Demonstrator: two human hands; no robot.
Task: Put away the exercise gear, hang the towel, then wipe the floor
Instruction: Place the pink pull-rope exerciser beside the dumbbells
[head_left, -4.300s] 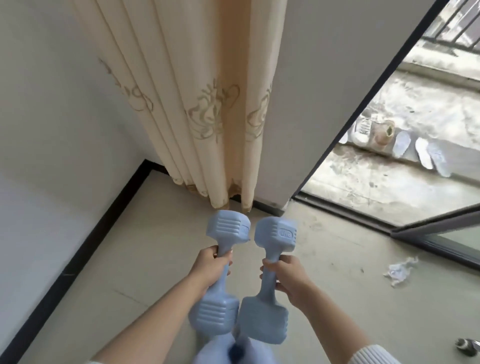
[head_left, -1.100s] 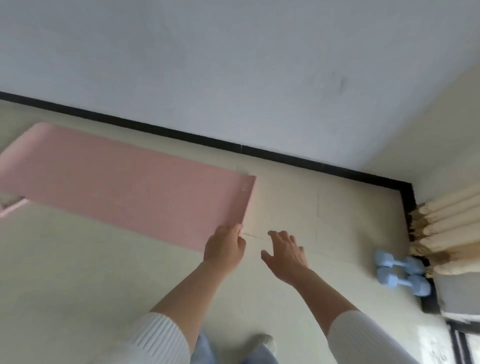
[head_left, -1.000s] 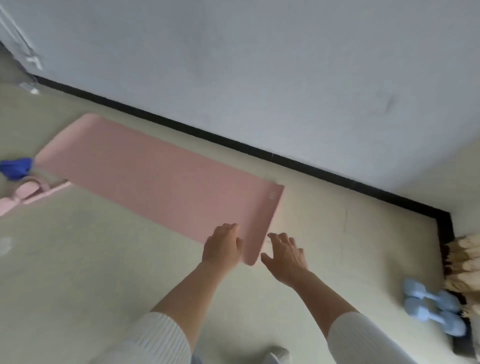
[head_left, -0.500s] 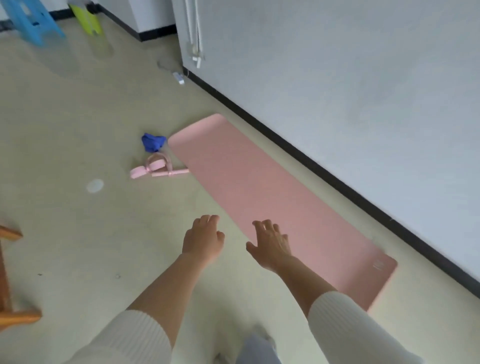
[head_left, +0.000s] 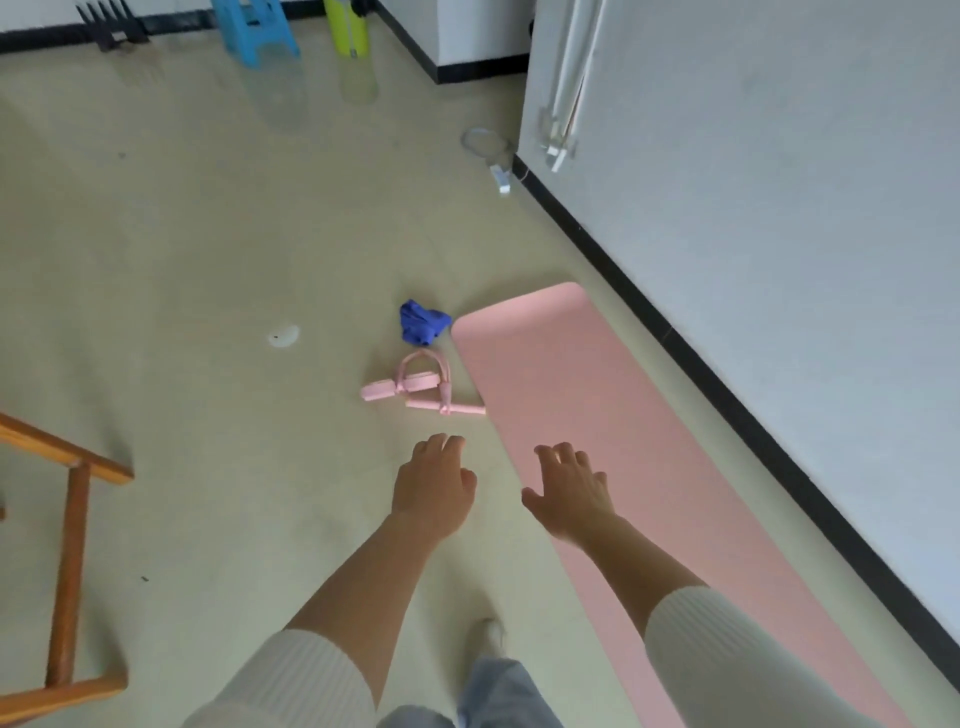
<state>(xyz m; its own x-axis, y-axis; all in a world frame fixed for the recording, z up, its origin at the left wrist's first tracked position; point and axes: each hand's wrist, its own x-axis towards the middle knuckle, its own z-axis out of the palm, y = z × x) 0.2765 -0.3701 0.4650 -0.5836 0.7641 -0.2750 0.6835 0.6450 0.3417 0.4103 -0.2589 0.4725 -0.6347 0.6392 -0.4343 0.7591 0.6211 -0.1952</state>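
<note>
Along the black skirting lies a flat, smooth pink mat (head_left: 613, 415) with rounded corners. Beside its far end sit a pink looped pull band (head_left: 423, 387) and a crumpled blue towel (head_left: 422, 322). Left hand (head_left: 434, 486) and right hand (head_left: 569, 493) hover apart, fingers relaxed, holding nothing.

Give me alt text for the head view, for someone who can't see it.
A person's left hand and right hand are held out empty, fingers relaxed, above a cream floor, near a pink pull band lying beside an unrolled pink mat along the wall. A crumpled blue cloth lies just past the band.
</note>
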